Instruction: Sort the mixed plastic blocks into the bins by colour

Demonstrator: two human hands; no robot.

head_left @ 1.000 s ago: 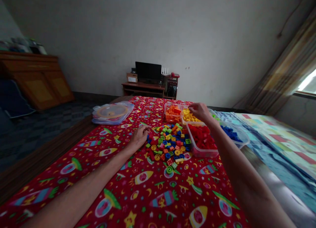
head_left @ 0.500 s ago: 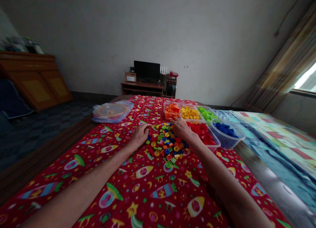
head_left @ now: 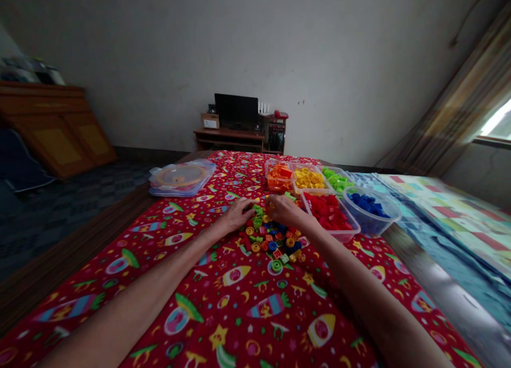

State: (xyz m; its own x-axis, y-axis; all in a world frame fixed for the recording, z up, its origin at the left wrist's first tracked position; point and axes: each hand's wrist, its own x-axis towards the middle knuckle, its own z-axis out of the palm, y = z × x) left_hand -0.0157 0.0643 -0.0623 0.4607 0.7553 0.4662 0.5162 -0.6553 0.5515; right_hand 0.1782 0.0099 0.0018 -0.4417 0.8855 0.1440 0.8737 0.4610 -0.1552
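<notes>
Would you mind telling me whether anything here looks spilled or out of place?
Only the mixed brick pile looks untidy, loose on the red cloth beside colour-grouped tubs; nothing appears damaged or tipped over.

Bricks (head_left: pixel 272 246) lie on the cloth (head_left: pixel 227 315), lids (head_left: pixel 181 177) left, tubs (head_left: pixel 343 236) right.

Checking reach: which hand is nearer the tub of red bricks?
Right. Right hand is just left of the tub, at the loose bricks; left hand is farther left, at their left edge.
</notes>
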